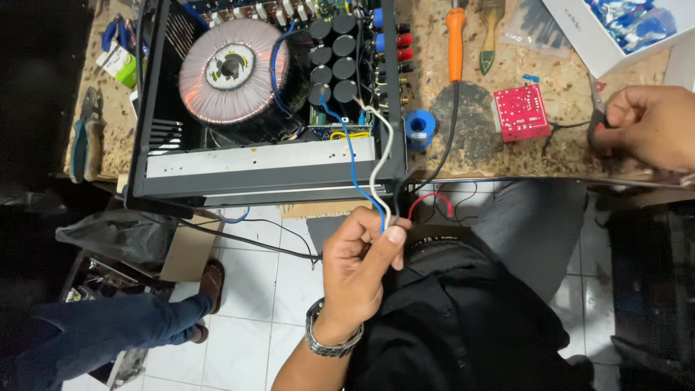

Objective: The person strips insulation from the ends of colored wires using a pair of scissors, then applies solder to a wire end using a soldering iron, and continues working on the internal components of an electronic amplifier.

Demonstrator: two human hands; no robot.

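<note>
The left hand [358, 264] pinched two wires [380, 210], blue and white, trailing from an open black metal amplifier chassis [268, 170]; the right hand [648, 127] gripped cutters [595, 108] beside one red circuit board [521, 112] on the speckled bench [565, 156].

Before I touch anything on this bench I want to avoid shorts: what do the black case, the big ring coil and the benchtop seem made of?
The black case looks like painted sheet metal: thin folded edges, a bare silvery rail. The ring coil looks wound in copper wire under clear pinkish wrap, orange strands showing through. The benchtop looks like speckled stone or laminate; I cannot tell which. The left hand pinches blue and white wires, seemingly plastic-insulated.
</note>
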